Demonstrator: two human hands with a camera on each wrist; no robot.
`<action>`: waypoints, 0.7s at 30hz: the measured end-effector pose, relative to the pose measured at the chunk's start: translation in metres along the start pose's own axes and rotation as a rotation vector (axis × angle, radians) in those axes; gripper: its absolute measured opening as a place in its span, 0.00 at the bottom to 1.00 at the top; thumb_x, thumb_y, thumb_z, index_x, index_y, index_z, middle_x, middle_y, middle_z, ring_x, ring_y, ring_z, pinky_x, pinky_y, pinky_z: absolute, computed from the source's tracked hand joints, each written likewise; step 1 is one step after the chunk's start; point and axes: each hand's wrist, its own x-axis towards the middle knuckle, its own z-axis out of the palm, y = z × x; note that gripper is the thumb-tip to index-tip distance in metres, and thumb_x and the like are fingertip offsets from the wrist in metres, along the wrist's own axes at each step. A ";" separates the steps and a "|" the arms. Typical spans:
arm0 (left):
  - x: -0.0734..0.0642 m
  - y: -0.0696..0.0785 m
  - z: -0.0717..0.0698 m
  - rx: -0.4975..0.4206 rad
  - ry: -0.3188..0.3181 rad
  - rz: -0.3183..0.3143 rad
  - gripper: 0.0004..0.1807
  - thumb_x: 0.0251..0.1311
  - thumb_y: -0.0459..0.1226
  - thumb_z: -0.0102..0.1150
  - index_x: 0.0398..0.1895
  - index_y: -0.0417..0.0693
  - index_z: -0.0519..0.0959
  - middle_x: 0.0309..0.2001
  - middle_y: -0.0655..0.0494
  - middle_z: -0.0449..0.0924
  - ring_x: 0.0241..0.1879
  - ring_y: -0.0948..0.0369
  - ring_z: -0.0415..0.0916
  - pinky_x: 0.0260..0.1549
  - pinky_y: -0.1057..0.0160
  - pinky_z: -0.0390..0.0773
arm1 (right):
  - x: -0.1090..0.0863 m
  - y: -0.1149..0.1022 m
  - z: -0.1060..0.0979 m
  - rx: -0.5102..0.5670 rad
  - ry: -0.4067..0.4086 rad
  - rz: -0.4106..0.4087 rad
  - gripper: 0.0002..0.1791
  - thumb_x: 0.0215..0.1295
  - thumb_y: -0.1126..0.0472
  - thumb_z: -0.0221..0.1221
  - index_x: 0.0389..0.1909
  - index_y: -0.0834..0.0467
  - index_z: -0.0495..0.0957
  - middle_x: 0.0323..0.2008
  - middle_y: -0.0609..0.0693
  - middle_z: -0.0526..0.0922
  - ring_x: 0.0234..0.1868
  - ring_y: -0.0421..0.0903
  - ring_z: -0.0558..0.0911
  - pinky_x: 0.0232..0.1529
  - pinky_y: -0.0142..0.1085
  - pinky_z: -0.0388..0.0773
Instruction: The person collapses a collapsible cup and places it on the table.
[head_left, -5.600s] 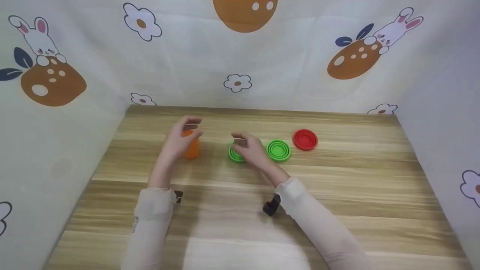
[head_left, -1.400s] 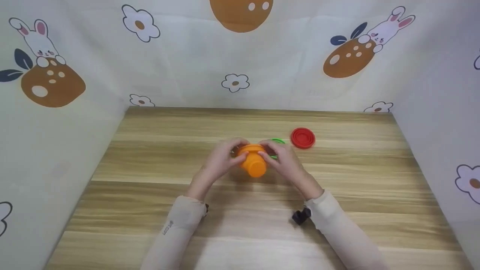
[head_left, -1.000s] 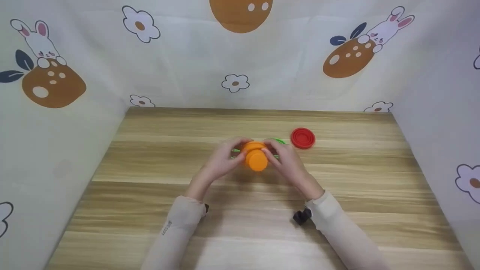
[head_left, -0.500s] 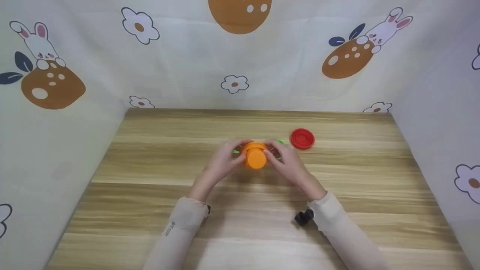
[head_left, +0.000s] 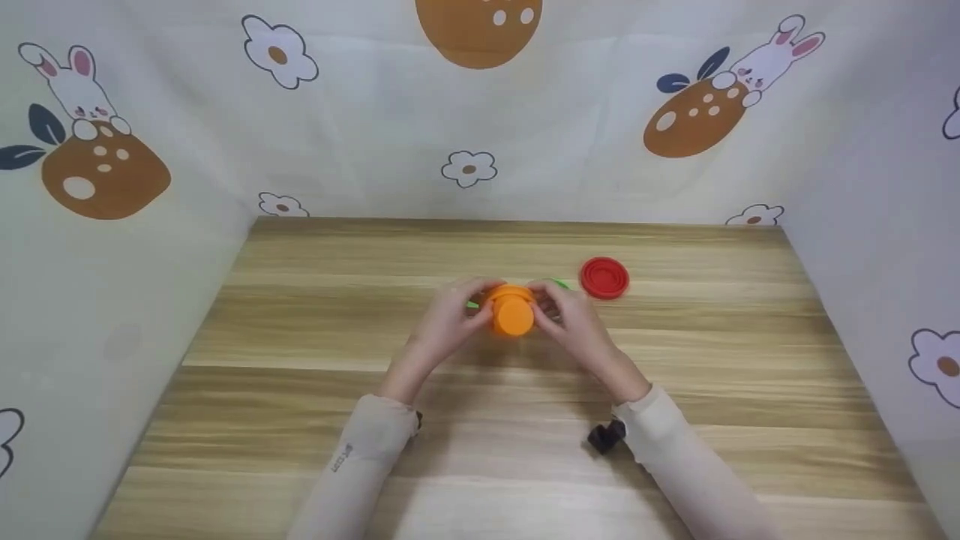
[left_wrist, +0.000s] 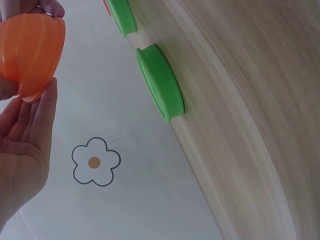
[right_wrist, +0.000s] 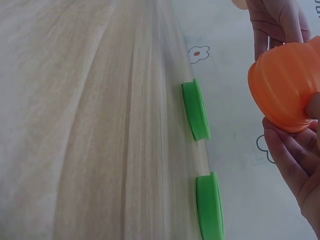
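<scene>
An orange collapsible cup [head_left: 514,317] is held up off the table between both hands, its round base facing back toward the head camera. My left hand [head_left: 450,315] grips its left side, thumb on the near wall and fingers behind the rim. On the opposite side my right hand [head_left: 568,311] holds it the same way. Both wrist views show the cup's ridged wall, [left_wrist: 35,50] partly folded and bulging. Two flattened green collapsible cups lie on the table beyond; the left one [left_wrist: 162,82] and the right one [right_wrist: 196,110] are mostly hidden by the hands in the head view.
A flattened red collapsible cup [head_left: 604,278] lies behind and right of the right hand. The wooden table [head_left: 300,315] is bounded by a patterned cloth backdrop [head_left: 375,135] at the back and sides. Black wrist cameras [head_left: 606,436] sit under the cuffs.
Earlier the orange cup stood at the table's left by my left hand; it was then brought to the middle into both hands. Over the last second its base tipped upward and it looks shorter.
</scene>
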 end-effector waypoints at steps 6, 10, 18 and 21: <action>0.000 0.002 0.000 -0.014 0.002 -0.035 0.18 0.66 0.32 0.58 0.59 0.41 0.79 0.55 0.46 0.83 0.50 0.53 0.82 0.48 0.58 0.86 | 0.000 0.001 0.000 0.058 -0.003 0.007 0.14 0.68 0.66 0.60 0.52 0.64 0.79 0.40 0.56 0.87 0.38 0.48 0.85 0.40 0.38 0.87; 0.001 0.001 -0.001 -0.053 0.022 -0.083 0.18 0.66 0.31 0.58 0.59 0.41 0.78 0.55 0.45 0.82 0.51 0.53 0.81 0.49 0.59 0.86 | -0.002 0.004 -0.002 0.195 -0.070 0.069 0.18 0.68 0.64 0.60 0.58 0.64 0.77 0.44 0.57 0.86 0.42 0.46 0.84 0.46 0.34 0.85; 0.000 -0.002 -0.001 -0.108 0.055 -0.076 0.18 0.64 0.30 0.58 0.57 0.40 0.79 0.54 0.44 0.82 0.49 0.53 0.81 0.46 0.62 0.86 | -0.002 0.004 -0.002 0.329 -0.077 0.186 0.17 0.66 0.67 0.62 0.54 0.67 0.78 0.44 0.62 0.85 0.43 0.38 0.82 0.49 0.30 0.83; 0.000 -0.002 0.001 -0.137 0.049 -0.057 0.17 0.64 0.30 0.58 0.57 0.39 0.78 0.54 0.43 0.82 0.48 0.53 0.82 0.45 0.63 0.87 | -0.002 0.003 0.000 0.271 -0.032 0.173 0.16 0.65 0.69 0.62 0.53 0.67 0.79 0.42 0.61 0.86 0.41 0.38 0.82 0.46 0.27 0.83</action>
